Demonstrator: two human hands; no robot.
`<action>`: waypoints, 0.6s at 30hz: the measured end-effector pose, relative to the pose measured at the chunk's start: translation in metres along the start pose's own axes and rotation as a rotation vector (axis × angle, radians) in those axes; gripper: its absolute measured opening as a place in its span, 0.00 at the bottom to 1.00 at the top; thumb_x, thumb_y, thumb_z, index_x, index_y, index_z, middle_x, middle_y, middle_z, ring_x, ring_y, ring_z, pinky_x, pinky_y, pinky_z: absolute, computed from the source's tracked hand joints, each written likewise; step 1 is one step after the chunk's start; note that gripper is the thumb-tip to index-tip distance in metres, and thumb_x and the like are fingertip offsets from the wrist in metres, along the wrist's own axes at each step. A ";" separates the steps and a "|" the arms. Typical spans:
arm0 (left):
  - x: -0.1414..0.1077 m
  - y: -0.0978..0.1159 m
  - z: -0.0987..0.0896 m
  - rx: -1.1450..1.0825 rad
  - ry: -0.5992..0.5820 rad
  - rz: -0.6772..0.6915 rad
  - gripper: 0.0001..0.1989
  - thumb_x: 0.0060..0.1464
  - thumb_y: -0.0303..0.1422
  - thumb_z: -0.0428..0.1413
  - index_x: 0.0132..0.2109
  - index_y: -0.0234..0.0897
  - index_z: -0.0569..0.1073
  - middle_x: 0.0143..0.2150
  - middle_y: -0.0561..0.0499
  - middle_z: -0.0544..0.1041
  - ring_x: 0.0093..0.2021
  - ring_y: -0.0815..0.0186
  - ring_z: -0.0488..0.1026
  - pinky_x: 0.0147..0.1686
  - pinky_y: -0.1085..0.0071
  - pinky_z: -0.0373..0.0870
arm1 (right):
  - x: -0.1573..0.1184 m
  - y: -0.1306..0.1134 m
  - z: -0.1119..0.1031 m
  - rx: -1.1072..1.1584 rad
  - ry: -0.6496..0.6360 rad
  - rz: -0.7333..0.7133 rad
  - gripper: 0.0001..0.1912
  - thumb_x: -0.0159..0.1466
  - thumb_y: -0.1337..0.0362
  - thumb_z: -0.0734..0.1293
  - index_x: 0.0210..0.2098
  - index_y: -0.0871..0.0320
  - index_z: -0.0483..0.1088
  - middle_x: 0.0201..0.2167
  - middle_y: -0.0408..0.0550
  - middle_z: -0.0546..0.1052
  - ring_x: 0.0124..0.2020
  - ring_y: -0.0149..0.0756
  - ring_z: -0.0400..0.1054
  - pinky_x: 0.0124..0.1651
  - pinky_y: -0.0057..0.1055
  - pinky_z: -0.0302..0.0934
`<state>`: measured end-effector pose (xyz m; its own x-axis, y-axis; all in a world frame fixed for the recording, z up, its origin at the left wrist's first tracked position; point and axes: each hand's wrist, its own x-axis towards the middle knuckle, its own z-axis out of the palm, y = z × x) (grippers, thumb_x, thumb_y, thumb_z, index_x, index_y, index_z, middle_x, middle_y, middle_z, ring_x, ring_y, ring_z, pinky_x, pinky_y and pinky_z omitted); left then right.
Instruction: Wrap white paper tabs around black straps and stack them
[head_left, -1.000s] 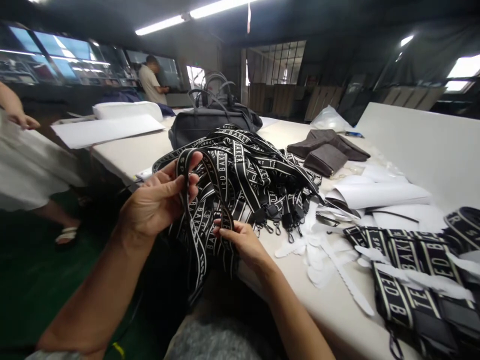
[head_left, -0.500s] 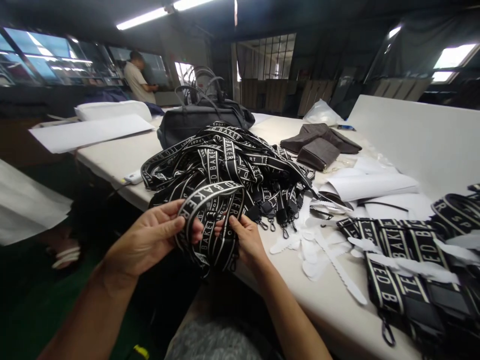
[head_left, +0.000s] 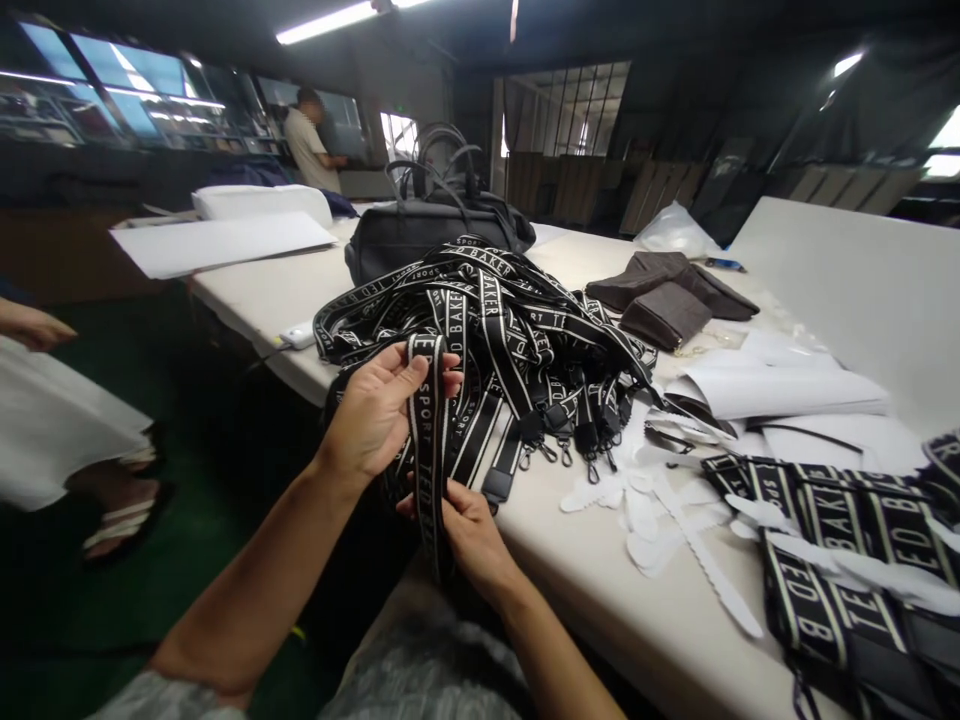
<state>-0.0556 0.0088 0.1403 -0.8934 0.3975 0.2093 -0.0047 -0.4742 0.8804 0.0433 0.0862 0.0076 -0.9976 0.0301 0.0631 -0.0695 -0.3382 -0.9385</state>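
A black webbing strap [head_left: 426, 430] with white lettering and pale edge stripes hangs between my hands, close to the table's near edge. My left hand [head_left: 382, 405] pinches its upper part, thumb in front and fingers behind. Lower down, my right hand [head_left: 457, 525] grips the same strap, its fingers partly hidden behind the webbing. Behind them lies a big tangled pile of matching straps [head_left: 495, 300]. Metal snap hooks [head_left: 592, 465] on black end tabs stick out at the pile's right side.
A black handbag [head_left: 442, 230] stands behind the pile. To the right are dark brown pouches [head_left: 667, 300], white paper sheets [head_left: 780, 380], white cut strips [head_left: 697, 560] and more straps [head_left: 832, 560]. One person [head_left: 307, 140] stands at the back; another, in a white skirt [head_left: 60, 430], is at left.
The strap went from a curved loop to hanging nearly upright. My left hand rose slightly and moved right; my right hand dropped lower. The view turned left, and the left person's hand came into sight.
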 end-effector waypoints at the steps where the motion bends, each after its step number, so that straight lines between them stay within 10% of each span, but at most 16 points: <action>1: 0.002 -0.001 -0.001 0.017 -0.006 0.023 0.04 0.58 0.25 0.59 0.41 0.30 0.73 0.40 0.44 0.80 0.34 0.66 0.78 0.36 0.73 0.78 | -0.002 0.003 0.001 0.016 -0.005 -0.007 0.24 0.65 0.44 0.64 0.39 0.59 0.78 0.31 0.46 0.75 0.30 0.31 0.62 0.35 0.26 0.55; 13: -0.014 -0.021 -0.009 -0.021 0.007 0.020 0.10 0.56 0.28 0.62 0.44 0.31 0.72 0.41 0.44 0.80 0.39 0.65 0.78 0.45 0.70 0.75 | -0.010 0.001 0.012 0.053 0.046 0.027 0.30 0.67 0.40 0.58 0.38 0.61 0.75 0.27 0.47 0.71 0.26 0.31 0.59 0.29 0.26 0.56; 18: -0.013 -0.006 -0.019 0.150 0.007 0.070 0.11 0.56 0.34 0.62 0.41 0.30 0.73 0.38 0.43 0.78 0.38 0.63 0.76 0.43 0.68 0.72 | -0.012 0.029 0.012 -0.174 0.296 -0.021 0.24 0.59 0.42 0.69 0.35 0.58 0.76 0.24 0.48 0.74 0.26 0.37 0.68 0.31 0.29 0.65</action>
<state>-0.0523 -0.0086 0.1247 -0.8923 0.3616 0.2702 0.1245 -0.3782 0.9173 0.0528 0.0648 -0.0158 -0.9488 0.3157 0.0055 -0.0622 -0.1698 -0.9835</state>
